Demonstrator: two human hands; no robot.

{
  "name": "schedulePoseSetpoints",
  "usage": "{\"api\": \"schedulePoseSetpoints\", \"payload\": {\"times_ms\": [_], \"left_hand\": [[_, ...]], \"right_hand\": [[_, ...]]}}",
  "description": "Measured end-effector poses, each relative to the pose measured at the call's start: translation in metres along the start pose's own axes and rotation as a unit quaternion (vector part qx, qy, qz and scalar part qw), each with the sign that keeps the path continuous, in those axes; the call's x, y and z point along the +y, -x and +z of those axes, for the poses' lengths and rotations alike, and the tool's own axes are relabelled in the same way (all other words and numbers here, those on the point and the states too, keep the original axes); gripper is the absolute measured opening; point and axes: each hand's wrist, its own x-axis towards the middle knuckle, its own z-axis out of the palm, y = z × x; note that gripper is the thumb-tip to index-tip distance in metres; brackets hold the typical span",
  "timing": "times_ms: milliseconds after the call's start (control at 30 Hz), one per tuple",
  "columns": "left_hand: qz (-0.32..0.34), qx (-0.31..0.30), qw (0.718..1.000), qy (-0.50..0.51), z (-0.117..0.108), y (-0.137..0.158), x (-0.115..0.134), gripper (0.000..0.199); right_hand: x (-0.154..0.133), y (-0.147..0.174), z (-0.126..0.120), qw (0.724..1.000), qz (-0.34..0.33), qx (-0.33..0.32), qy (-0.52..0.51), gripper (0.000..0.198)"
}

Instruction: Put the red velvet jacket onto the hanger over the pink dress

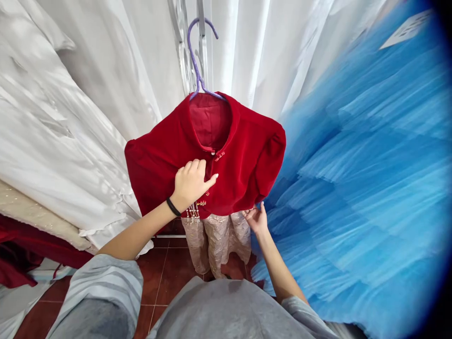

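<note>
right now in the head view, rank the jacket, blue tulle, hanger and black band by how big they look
1. Blue tulle
2. Jacket
3. Hanger, visible part only
4. Black band

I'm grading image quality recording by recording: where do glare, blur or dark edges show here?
Head view: bright streaks on the glossy white hanging fabric; head view: the layered blue tulle fabric looks soft and smeared; head view: the right edge darkens in a curve; head view: the red velvet jacket looks crisper.
</note>
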Motion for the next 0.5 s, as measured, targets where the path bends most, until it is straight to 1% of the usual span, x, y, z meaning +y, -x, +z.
{"api": "schedulePoseSetpoints", "payload": {"times_ms": [33, 67, 133, 200, 267, 333, 367, 433, 500], "left_hand": [[-0.007, -0.023, 1.0, 0.015, 0.0, -0.001, 0.0, 0.027], [-0.017, -0.045, 0.998, 0.042, -0.001, -0.002, -0.003, 0.024], [-0.043, -0.069, 0.991, 0.108, -0.007, -0.004, -0.015, 0.026], [-0.07, -0.055, 0.986, 0.144, -0.014, -0.007, -0.03, 0.027], [-0.09, -0.027, 0.988, 0.126, -0.02, -0.009, -0.041, 0.027], [-0.103, -0.018, 0.989, 0.101, -0.022, -0.01, -0.044, 0.024], [-0.106, -0.02, 0.988, 0.107, -0.023, -0.01, -0.043, 0.023], [-0.11, -0.017, 0.98, 0.163, -0.025, -0.006, -0.043, 0.023], [-0.124, 0.016, 0.966, 0.226, -0.027, 0.004, -0.048, 0.027]], "right_hand": [[-0.005, -0.003, 0.0, 0.999, 0.026, -0.002, -0.023, 0.033], [-0.007, -0.004, -0.001, 0.998, 0.045, 0.001, -0.043, 0.026], [-0.005, -0.001, -0.003, 0.996, 0.055, 0.023, -0.065, 0.019], [0.003, 0.003, -0.005, 0.996, 0.035, 0.053, -0.056, 0.022], [0.012, 0.008, -0.007, 0.996, 0.022, 0.077, -0.038, 0.028], [0.019, 0.01, -0.007, 0.995, 0.009, 0.097, -0.008, 0.033], [0.021, 0.011, -0.008, 0.994, -0.001, 0.11, 0.011, 0.034], [0.017, 0.012, -0.008, 0.987, -0.036, 0.149, 0.05, 0.035], [0.003, 0.016, -0.009, 0.971, -0.095, 0.203, 0.08, 0.037]]}}
